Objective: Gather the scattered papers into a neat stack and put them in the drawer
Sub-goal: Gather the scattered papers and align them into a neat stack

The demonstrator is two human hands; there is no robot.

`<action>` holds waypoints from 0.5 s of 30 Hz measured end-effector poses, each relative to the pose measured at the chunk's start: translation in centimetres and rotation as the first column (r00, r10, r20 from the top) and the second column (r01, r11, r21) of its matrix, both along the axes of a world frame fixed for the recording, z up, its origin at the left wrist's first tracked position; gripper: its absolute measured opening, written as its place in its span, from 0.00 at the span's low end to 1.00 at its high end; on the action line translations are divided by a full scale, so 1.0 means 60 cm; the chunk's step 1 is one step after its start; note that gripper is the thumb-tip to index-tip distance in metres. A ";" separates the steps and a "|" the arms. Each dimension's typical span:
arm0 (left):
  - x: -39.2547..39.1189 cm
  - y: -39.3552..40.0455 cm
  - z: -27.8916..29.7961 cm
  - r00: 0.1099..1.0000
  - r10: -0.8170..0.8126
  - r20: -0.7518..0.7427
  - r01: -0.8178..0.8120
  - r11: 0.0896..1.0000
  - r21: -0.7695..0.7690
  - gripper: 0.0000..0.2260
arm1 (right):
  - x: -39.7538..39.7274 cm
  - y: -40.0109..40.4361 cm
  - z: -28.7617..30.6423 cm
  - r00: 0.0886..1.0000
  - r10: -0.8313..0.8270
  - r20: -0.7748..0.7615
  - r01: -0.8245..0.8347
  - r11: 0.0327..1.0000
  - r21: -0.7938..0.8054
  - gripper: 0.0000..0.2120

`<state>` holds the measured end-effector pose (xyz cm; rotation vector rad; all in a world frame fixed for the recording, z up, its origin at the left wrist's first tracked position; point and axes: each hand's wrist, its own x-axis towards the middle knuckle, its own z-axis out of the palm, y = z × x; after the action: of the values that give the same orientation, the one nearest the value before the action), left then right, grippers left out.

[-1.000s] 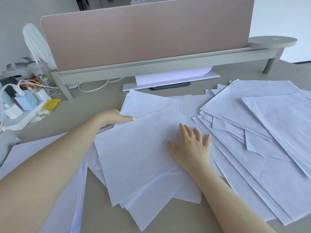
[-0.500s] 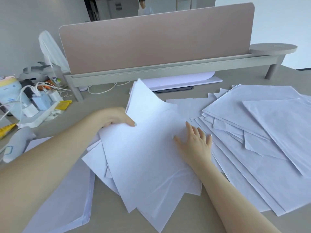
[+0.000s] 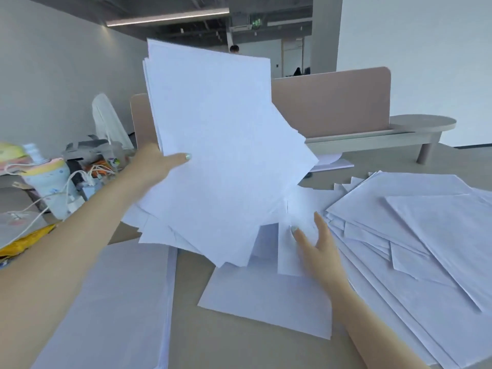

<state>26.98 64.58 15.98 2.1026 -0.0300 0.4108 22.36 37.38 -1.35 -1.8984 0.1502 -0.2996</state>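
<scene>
Pinching a loose sheaf of white papers (image 3: 221,155) along its left edge with the left hand (image 3: 153,163), thumb laid across the front sheet, other fingers hidden behind. Raised nearly upright above the desk (image 3: 239,350), lower corners splayed and uneven, not yet squared. Lower right: right hand (image 3: 318,245) open, fingers spread, under the sheaf's bottom edge and resting on or just above a flat sheet (image 3: 269,299); contact hard to tell. Gathering step, by the look of it, well short of done. Next, likely: bringing the right hand in to steady the bottom edge, tapping the sheaf square on the desk, then joining it with the rest. Still to collect: a fanned spread of sheets (image 3: 415,243) at right, and a tidier pile (image 3: 114,302) at lower left. No drawer in view.
</scene>
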 end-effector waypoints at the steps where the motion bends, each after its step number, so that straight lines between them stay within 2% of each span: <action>1: -0.007 0.000 -0.001 0.999 0.004 0.041 -0.003 0.999 -0.042 0.16 | 0.000 0.003 0.017 0.999 0.037 0.036 -0.041 0.991 0.126 0.33; 3: -0.016 0.001 0.001 0.993 0.024 0.112 -0.009 0.992 -0.129 0.15 | 0.005 0.007 0.059 0.989 0.087 0.123 -0.114 0.965 0.237 0.32; 7: -0.034 -0.001 0.023 0.974 -0.010 0.227 0.077 0.954 -0.289 0.08 | 0.027 0.005 0.160 0.951 0.168 0.261 -0.245 0.922 0.299 0.33; 11: -0.038 -0.001 0.030 0.958 -0.029 0.286 0.146 0.906 -0.396 0.07 | 0.048 -0.002 0.243 0.906 0.251 0.341 -0.341 0.910 0.235 0.31; 13: -0.035 -0.008 0.022 0.954 -0.054 0.294 0.183 0.882 -0.435 0.10 | 0.051 0.000 0.264 0.891 0.273 0.362 -0.365 0.906 0.214 0.24; 15: -0.028 -0.017 0.005 0.967 -0.067 0.246 0.181 0.860 -0.477 0.09 | 0.057 0.001 0.264 0.893 0.250 0.373 -0.348 0.911 0.222 0.20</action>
<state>25.32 63.55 16.27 1.5274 -0.1735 0.5129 25.78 37.42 14.46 -1.5286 -0.3195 -0.3642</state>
